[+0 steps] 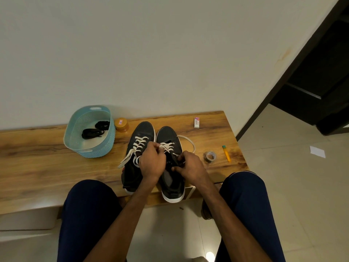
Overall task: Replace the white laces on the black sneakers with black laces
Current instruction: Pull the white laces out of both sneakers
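Note:
Two black sneakers with white soles stand side by side on the wooden bench (37, 167), toes toward the wall. The left sneaker (139, 137) keeps its white laces, with loose ends trailing left. On the right sneaker (168, 135) the white lace (188, 141) is partly undone and loops off to the right. My left hand (152, 161) pinches the white lace over the right sneaker's eyelets. My right hand (190, 165) grips the right sneaker's upper edge near the tongue. Black laces (95, 130) lie coiled in a light blue basket (105, 146) at the left.
An orange-lidded jar (121, 124) stands beside the basket. An eraser box (196, 122), a roll of tape (210, 156) and a yellow pen (226, 153) lie on the bench's right end. My knees flank the bench front. Tiled floor and a dark doorway are at the right.

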Available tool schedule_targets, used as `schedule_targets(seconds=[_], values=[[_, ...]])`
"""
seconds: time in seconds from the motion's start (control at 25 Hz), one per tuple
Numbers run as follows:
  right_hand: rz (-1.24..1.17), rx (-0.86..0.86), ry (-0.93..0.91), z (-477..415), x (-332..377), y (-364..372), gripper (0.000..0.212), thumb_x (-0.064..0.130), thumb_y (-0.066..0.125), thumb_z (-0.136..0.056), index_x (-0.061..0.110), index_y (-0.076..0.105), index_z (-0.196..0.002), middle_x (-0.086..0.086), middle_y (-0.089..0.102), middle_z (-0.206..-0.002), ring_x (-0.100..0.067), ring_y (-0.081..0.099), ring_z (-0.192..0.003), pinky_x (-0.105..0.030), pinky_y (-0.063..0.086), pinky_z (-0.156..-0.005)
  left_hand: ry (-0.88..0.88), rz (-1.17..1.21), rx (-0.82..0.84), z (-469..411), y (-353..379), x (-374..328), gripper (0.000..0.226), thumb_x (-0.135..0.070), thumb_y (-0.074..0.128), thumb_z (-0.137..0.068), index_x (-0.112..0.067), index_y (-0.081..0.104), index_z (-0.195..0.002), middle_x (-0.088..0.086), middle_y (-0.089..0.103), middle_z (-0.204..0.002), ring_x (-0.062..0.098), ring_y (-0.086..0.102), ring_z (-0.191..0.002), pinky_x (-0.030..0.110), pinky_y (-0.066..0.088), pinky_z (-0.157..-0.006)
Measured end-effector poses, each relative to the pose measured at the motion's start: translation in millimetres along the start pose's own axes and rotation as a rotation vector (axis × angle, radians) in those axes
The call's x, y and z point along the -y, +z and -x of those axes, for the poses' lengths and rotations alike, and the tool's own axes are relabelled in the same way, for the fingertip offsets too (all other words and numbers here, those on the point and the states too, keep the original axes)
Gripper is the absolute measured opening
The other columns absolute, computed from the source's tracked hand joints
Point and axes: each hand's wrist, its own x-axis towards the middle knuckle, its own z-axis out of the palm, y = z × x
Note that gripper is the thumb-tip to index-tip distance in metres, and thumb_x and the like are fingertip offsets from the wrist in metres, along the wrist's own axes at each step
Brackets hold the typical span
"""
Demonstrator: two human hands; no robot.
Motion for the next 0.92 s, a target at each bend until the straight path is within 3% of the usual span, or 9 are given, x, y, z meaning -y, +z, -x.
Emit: schedule_targets(seconds=[0.08,0.2,0.4,0.48,0.6,0.64,0.8,0.84,0.92], values=[[0.008,-0.002,0.002,-1.2,0.6,-0.5,0.039,0.031,0.083,-0.077,0.015,0.057,-0.102,-0.003,0.061,-0.102,-0.020,0.057,-0.090,-0.033,0.047,-0.075,-0.057,0.126,0.087,-7.8,-2.9,6.0,0.014,-0.021,0.053,-0.099,-0.018,0.060,-0.110,0.001,0.066,-0.106,0.022,0.063,-0.099,0.036,0.047,-0.085],[0.026,-0.011,0.005,0.5,1.5,0.1,0.037,0.034,0.080,-0.080,0.016,0.056,-0.102,-0.003,0.059,-0.103,-0.021,0.058,-0.091,-0.033,0.047,-0.075,0.193,-0.017,0.239,-10.7,-8.9,10.3,0.018,-0.016,0.055,-0.095,-0.020,0.065,-0.110,-0.002,0.056,-0.117,0.016,0.061,-0.094,0.029,0.047,-0.080],[0.054,-0.016,-0.011,4.0,-0.3,1.9,0.049,0.045,0.070,-0.086,0.019,0.057,-0.125,-0.003,0.059,-0.119,-0.024,0.061,-0.106,-0.043,0.053,-0.090,0.385,-0.194,0.121,-8.1,-8.3,9.2,0.015,-0.030,0.062,-0.095,-0.016,0.065,-0.097,-0.005,0.055,-0.102,0.012,0.057,-0.084,0.025,0.042,-0.072],[0.049,-0.011,0.004,4.6,-2.1,1.2,0.051,0.044,0.070,-0.087,0.021,0.056,-0.130,-0.001,0.058,-0.122,-0.023,0.060,-0.111,-0.040,0.052,-0.091,0.277,-0.008,0.021,-13.3,-5.9,13.7,0.015,-0.027,0.060,-0.096,-0.013,0.065,-0.092,0.000,0.060,-0.094,0.017,0.060,-0.084,0.031,0.049,-0.073],[-0.001,-0.001,0.040,3.6,-3.5,-2.4,0.051,0.045,0.073,-0.084,0.022,0.062,-0.128,-0.001,0.060,-0.120,-0.021,0.061,-0.110,-0.035,0.051,-0.090,-0.147,0.660,-0.048,-22.5,-18.5,11.5,0.018,-0.021,0.054,-0.100,-0.010,0.065,-0.091,0.010,0.065,-0.081,0.032,0.064,-0.080,0.042,0.057,-0.071],[-0.013,0.001,0.040,2.9,-3.6,-3.0,0.051,0.046,0.074,-0.083,0.022,0.063,-0.127,-0.002,0.060,-0.120,-0.021,0.061,-0.109,-0.035,0.051,-0.090,-0.154,0.675,-0.048,-21.6,-22.5,9.7,0.018,-0.023,0.053,-0.101,-0.013,0.065,-0.093,0.008,0.066,-0.082,0.032,0.065,-0.080,0.042,0.056,-0.068],[0.013,0.006,0.030,2.5,-0.7,-1.9,0.053,0.048,0.073,-0.084,0.022,0.062,-0.129,-0.003,0.060,-0.121,-0.022,0.061,-0.110,-0.038,0.051,-0.092,0.461,-0.067,-0.034,-14.1,-24.5,8.7,0.028,-0.039,0.056,-0.098,-0.024,0.062,-0.121,-0.006,0.061,-0.116,0.011,0.059,-0.102,0.032,0.053,-0.077],[0.025,0.007,0.030,2.4,-0.7,-1.2,0.053,0.048,0.072,-0.085,0.021,0.061,-0.129,-0.004,0.059,-0.121,-0.023,0.061,-0.110,-0.039,0.051,-0.092,0.529,-0.183,0.039,-13.3,-20.8,8.6,0.032,-0.039,0.057,-0.097,-0.026,0.061,-0.126,-0.006,0.058,-0.123,0.011,0.056,-0.108,0.032,0.053,-0.080],[0.042,0.012,0.038,2.1,-0.9,-0.5,0.051,0.048,0.070,-0.087,0.020,0.061,-0.129,-0.005,0.059,-0.121,-0.025,0.061,-0.109,-0.040,0.051,-0.092,0.487,-0.299,0.129,-8.0,-11.7,8.9,0.028,-0.040,0.059,-0.095,-0.028,0.066,-0.120,-0.007,0.060,-0.119,0.012,0.059,-0.106,0.033,0.053,-0.079]])
